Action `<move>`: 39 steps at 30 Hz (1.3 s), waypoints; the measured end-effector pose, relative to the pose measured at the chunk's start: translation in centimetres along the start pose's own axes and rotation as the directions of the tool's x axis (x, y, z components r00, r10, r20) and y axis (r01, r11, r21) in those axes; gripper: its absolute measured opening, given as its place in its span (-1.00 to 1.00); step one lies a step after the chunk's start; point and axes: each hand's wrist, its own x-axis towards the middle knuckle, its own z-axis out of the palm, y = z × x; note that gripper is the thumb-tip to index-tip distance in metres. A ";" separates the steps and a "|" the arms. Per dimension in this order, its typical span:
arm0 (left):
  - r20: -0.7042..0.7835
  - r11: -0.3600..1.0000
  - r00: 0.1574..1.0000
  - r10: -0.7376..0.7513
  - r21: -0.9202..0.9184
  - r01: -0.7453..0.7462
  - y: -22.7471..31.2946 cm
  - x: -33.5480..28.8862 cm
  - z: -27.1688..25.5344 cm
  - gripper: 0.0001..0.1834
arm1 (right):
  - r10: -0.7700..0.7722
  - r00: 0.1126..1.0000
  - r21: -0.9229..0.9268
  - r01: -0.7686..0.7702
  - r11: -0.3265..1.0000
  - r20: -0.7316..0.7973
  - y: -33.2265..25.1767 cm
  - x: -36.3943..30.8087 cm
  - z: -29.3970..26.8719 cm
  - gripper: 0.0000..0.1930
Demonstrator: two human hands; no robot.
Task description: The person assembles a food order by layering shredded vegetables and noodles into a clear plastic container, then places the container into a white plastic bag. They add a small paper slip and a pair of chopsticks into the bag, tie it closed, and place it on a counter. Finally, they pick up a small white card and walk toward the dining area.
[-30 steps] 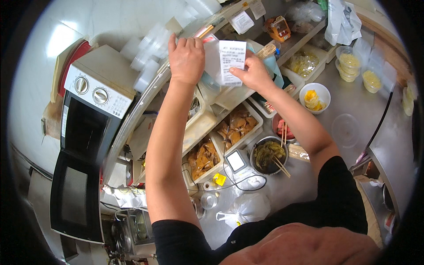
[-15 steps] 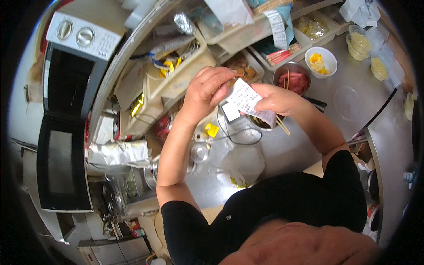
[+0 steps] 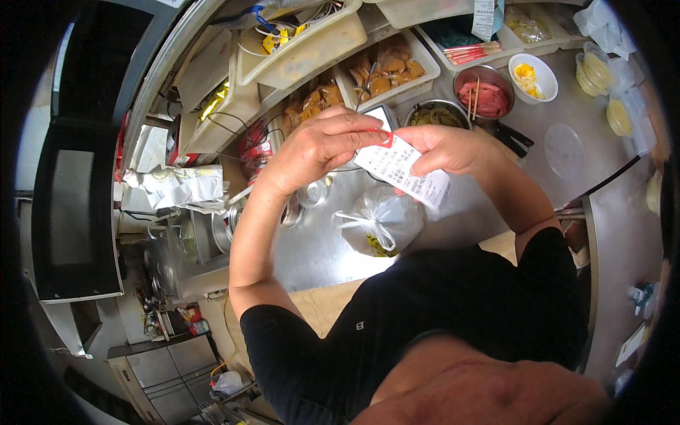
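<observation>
A white printed paper receipt (image 3: 407,168) is held up over the steel counter. My right hand (image 3: 453,150) pinches its right edge between thumb and fingers. At its upper left corner, the closed fingers of my left hand (image 3: 329,142) press against the paper, where a small red sticker-like piece (image 3: 387,139) shows. Below the receipt, a tied white plastic bag (image 3: 393,219) stands on the counter, with something yellow-green showing at its bottom. A white-screened device (image 3: 382,117) is partly hidden behind my hands.
Metal bowls of green slices (image 3: 435,115) and pink slices (image 3: 496,99), with chopsticks, stand beyond my right hand. A white bowl (image 3: 551,85) holds yellow food. Bins of brown packets (image 3: 389,67) line the back. Lidded tubs (image 3: 593,74) stand right. A black-handled tool (image 3: 513,138) lies nearby.
The view has shifted, showing more of the plastic bag and packet bins. My left fingers have come down onto the receipt's corner, and the red piece shows there more fully. The right hand keeps its pinch.
</observation>
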 end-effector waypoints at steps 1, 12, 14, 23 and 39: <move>0.002 1.000 1.000 0.002 0.008 -0.002 0.1 -0.3 0.0 -0.61 | -0.047 0.999 -0.013 0.047 0.999 0.005 0.2 0.2 0.0 -0.44; -0.040 0.948 0.994 0.098 0.307 -0.081 0.2 -1.3 0.1 -0.62 | -0.195 0.964 -0.196 0.160 0.968 -0.178 2.6 2.8 -1.1 -0.70; -0.148 0.895 0.988 0.054 0.445 0.017 -0.7 -2.2 0.1 -0.60 | -0.128 0.975 -0.193 0.093 0.977 -0.181 3.0 2.5 -0.9 -0.71; -0.314 0.331 0.194 -0.929 -0.475 0.815 -1.6 -20.7 9.8 -0.78 | -0.132 0.968 0.205 0.177 0.963 -0.213 8.7 0.3 2.4 -0.81; -0.180 0.420 0.550 -0.815 -0.837 0.350 2.9 -19.2 21.5 -0.76 | 0.182 0.970 0.597 -0.051 0.801 -0.161 17.3 5.3 5.9 -0.75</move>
